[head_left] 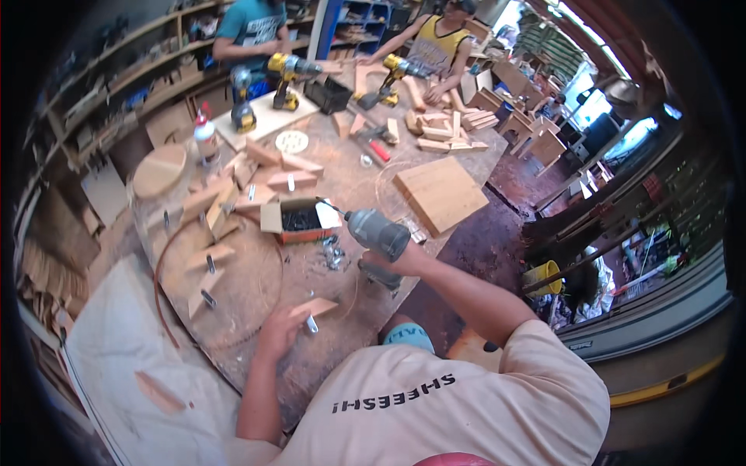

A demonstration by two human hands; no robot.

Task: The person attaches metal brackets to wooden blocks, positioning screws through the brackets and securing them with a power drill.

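Note:
My left hand [277,332] is closed on a small angled wooden piece [320,307] near the table's front edge. A short metal bracket [311,323] shows at that piece's near side. My right hand [406,259] grips a grey cordless drill [374,231], raised over the table with its bit toward an open cardboard box [301,234]. Dark screws [299,219] fill the box, and loose metal hardware [334,253] lies just in front of it. Left of my left hand, more angled wooden pieces [206,287] with metal brackets rest on the table.
A thick wooden board [441,194] lies at the table's right edge. Farther back are yellow drills [287,78], a red-handled hammer [378,149], a glue bottle [205,138], a wooden disc [159,171] and stacked offcuts [451,130]. Two people [252,35] stand across the table.

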